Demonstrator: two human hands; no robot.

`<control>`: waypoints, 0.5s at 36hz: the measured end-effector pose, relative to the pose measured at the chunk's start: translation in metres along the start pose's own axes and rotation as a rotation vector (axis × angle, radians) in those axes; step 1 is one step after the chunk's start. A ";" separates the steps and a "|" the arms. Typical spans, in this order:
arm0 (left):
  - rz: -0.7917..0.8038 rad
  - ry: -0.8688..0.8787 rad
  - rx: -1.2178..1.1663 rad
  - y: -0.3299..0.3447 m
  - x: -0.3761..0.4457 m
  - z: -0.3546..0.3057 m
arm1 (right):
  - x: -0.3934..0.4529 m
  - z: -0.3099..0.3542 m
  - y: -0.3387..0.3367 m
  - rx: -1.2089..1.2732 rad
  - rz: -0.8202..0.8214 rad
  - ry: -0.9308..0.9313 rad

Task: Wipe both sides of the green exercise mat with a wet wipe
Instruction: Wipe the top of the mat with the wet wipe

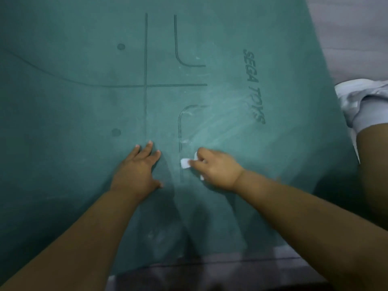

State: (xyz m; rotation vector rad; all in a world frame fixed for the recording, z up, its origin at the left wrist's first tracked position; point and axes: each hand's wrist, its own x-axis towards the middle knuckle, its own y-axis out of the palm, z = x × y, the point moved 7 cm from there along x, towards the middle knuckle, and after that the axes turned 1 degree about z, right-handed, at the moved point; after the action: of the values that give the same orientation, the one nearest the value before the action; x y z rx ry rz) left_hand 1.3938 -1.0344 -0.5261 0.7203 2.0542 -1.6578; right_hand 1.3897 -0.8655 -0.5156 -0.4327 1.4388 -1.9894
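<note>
green mat [84, 122] streaked, seemingly damp | right hand [216, 169] fingers grasping wipe [185, 163] | left hand [136, 169] flat

The exercise mat [84, 122] lies spread flat across almost the whole view, with the floor [346, 34] showing past its right edge and along its near edge. The left hand [137, 168] rests flat on the mat near the middle, and the right hand [214, 168] sits just beside it to the right, pressing the wet wipe [185, 163] onto the mat. A printed brand name [254, 87] lies farther back and right of the hands, and a bent knee [369, 114] sits at the mat's right edge.
</note>
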 end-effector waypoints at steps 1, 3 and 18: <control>0.001 0.003 0.014 0.004 -0.005 0.000 | -0.003 -0.024 -0.007 -0.029 -0.032 0.123; -0.016 0.006 0.025 0.008 -0.011 -0.001 | -0.020 -0.082 -0.020 -0.006 -0.117 0.526; 0.019 -0.015 -0.062 0.009 -0.004 -0.001 | -0.025 0.008 0.021 0.034 0.049 0.104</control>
State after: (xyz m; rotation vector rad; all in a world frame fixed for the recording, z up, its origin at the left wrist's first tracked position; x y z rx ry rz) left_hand 1.4030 -1.0323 -0.5302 0.7020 2.0721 -1.5771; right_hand 1.4199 -0.8587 -0.5303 -0.2802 1.4627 -2.0201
